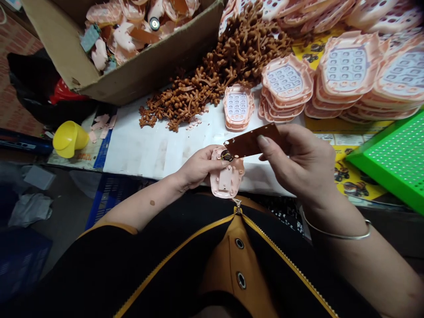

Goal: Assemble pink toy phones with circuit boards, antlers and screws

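My left hand (200,167) grips a pink plastic toy shell (225,179) by its left side, inside face up, near the front edge of the table. A small round speaker (227,154) with thin wires sits at the shell's upper end. Pinched between thumb and fingers of my right hand (291,152) is a flat brown circuit board (253,142) with small holes. Its left end hovers over or touches the speaker end of the shell; which of the two I cannot tell. Just beyond stands a short stack of pink keypad shells (238,106).
Brown rubbery keypad parts (212,75) lie heaped behind my hands. A cardboard box (139,73) of pink halves with boards stands back left. Stacked keypad shells (286,84) fill the back right. A green perforated tray (391,154) is at right, a yellow cup (70,139) at left.
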Action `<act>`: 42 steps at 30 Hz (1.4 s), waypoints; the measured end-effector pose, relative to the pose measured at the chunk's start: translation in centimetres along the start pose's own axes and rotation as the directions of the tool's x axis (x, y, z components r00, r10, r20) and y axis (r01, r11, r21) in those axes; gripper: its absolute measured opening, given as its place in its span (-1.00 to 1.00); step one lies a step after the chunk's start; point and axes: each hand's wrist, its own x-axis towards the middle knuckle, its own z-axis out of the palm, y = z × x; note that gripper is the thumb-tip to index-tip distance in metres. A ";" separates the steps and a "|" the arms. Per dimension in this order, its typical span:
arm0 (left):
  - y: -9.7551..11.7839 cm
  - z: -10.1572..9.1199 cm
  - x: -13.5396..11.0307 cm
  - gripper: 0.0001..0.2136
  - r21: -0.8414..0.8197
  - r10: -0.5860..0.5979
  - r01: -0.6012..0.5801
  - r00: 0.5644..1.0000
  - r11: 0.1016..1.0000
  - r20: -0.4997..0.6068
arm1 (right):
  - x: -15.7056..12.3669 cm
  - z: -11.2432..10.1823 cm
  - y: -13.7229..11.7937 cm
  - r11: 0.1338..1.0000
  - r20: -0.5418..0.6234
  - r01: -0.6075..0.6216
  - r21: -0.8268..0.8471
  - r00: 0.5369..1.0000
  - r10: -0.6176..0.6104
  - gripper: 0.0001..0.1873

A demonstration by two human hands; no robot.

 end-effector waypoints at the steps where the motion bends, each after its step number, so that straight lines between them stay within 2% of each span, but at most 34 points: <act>1: 0.0 0.0 0.0 -0.66 -0.008 -0.008 0.008 1.000 1.000 -0.004 | -0.1 0.0 0.3 0.998 -0.020 -0.057 0.020 0.998 0.058 -0.83; 6: 0.0 0.0 0.0 -0.66 -0.001 -0.044 0.044 0.999 0.999 0.022 | 0.1 0.3 1.3 0.918 0.021 -0.281 0.278 0.958 0.287 -0.77; 9: 0.2 0.0 -0.1 -0.73 0.017 -0.036 0.035 0.997 0.999 0.073 | 0.3 0.7 1.2 0.858 0.059 -0.331 0.393 0.940 0.335 -0.76; 11: 0.3 0.0 -0.2 -0.78 0.040 -0.045 0.040 0.991 0.998 0.127 | 0.3 0.9 0.9 0.874 0.056 -0.315 0.371 0.947 0.318 -0.78; 13: 0.4 0.0 -0.2 -0.80 0.067 -0.053 0.044 0.989 0.997 0.138 | 0.2 1.0 0.7 0.920 0.037 -0.256 0.296 0.966 0.257 -0.85; 16: 0.4 0.1 -0.1 -0.87 0.118 -0.045 0.034 0.995 0.992 0.089 | -0.2 1.0 0.6 0.979 0.014 -0.106 0.173 0.994 0.105 -0.92; 21: 0.5 -0.1 -0.1 -0.82 0.145 -0.080 0.067 0.994 0.987 0.079 | -0.7 0.6 0.7 0.993 0.048 0.102 -0.057 0.994 -0.099 -0.90; 23: 0.5 -0.2 -0.1 -0.78 0.113 -0.101 0.092 0.992 0.989 0.076 | -0.8 0.5 0.8 0.986 0.028 0.111 -0.125 0.994 -0.108 -0.90; 27: 0.4 -0.1 -0.1 -0.77 0.070 -0.135 0.129 0.988 0.989 0.082 | -1.1 0.7 1.0 0.989 -0.067 0.016 -0.146 0.997 -0.026 -0.86; 30: 0.3 0.1 -0.1 -0.80 0.115 -0.113 0.108 0.993 0.987 0.036 | -1.3 0.9 1.0 0.984 -0.024 0.101 -0.144 0.994 -0.105 -0.89; 34: 0.2 0.1 0.0 -0.84 0.199 -0.053 0.053 0.999 0.979 -0.004 | -1.2 0.8 0.7 0.933 0.079 0.285 -0.219 0.959 -0.274 -0.84; 38: 0.3 0.0 0.1 -0.82 0.165 -0.028 0.019 0.998 0.986 0.057 | -1.6 0.2 1.2 0.888 0.126 0.386 -0.251 0.922 -0.366 -0.72; 42: 0.4 0.2 0.2 -0.80 0.076 -0.008 0.001 0.996 0.997 0.093 | -2.9 0.1 2.3 0.788 0.212 0.555 -0.266 0.832 -0.513 -0.76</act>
